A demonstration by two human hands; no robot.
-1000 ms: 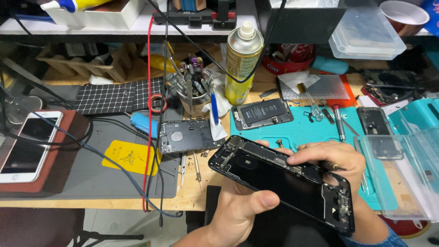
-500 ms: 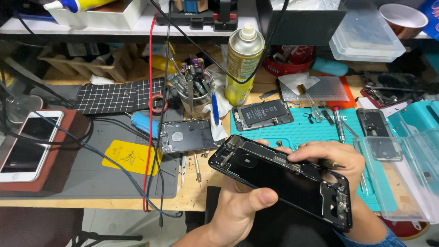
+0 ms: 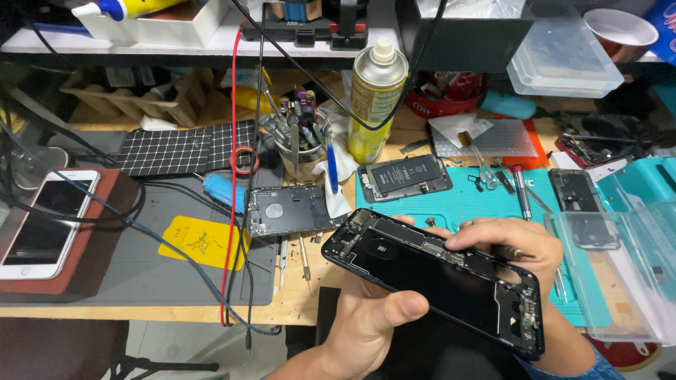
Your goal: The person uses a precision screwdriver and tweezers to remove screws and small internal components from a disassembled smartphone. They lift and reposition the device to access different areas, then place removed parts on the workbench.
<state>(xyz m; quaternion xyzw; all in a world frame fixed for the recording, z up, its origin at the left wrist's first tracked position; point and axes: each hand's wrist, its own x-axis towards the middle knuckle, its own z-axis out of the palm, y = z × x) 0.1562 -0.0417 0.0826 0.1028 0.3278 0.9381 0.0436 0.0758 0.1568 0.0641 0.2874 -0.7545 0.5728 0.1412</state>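
Open black phone housing (image 3: pixel 451 281) gripped from below by left hand (image 3: pixel 370 320), right hand (image 3: pixel 510 246) curled over its far edge holding a thin tool (image 3: pixel 517 252)

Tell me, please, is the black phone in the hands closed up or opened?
Opened: the black phone shows its bare inner frame and parts, with no screen on it.

Wooden workbench (image 3: pixel 310 309) under grey mat (image 3: pixel 141 274) and teal mat (image 3: pixel 479 200).

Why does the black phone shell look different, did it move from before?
Barely. The black phone shell keeps its tilt in both hands, its top corner just below the grey phone back on the bench; only a slight drift, as the camera shifts too.
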